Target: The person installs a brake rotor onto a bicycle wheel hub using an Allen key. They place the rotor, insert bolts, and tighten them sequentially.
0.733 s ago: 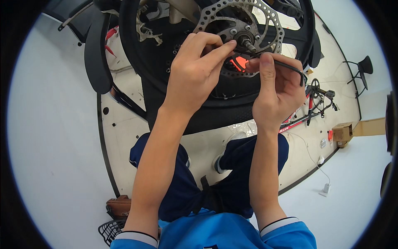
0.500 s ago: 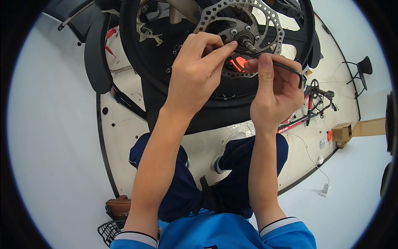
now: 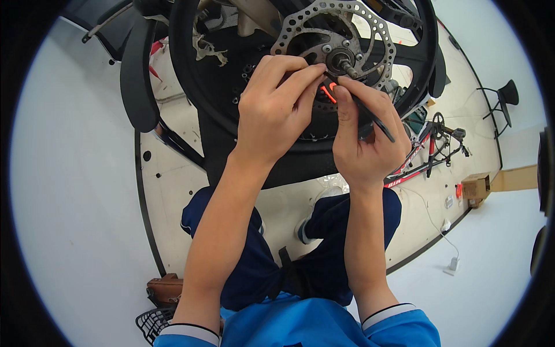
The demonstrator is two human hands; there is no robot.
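A black spoked wheel (image 3: 184, 63) lies on a black chair seat (image 3: 231, 169), its perforated metal brake disc (image 3: 384, 40) facing up. A threaded axle (image 3: 348, 68) stands at the hub. My right hand (image 3: 370, 147) grips a black L-shaped hex key (image 3: 374, 120), whose far end reaches the near side of the hub. At that end, my left hand (image 3: 269, 113) is closed in a pinch. Its fingertips hide whatever is between them. An orange-red patch (image 3: 329, 94) shows just below the fingertips.
Small metal pieces (image 3: 247, 72) lie on the seat inside the wheel. A chair armrest (image 3: 137, 87) rises at left. On the floor at right are a red-and-black bicycle frame (image 3: 429, 147) and a cardboard box (image 3: 476, 186). A brown bag (image 3: 166, 288) sits lower left.
My right hand has moved left and closer to the hub, and the hex key has turned so its outer end points down toward me. My left hand stays almost in place, still pinching.
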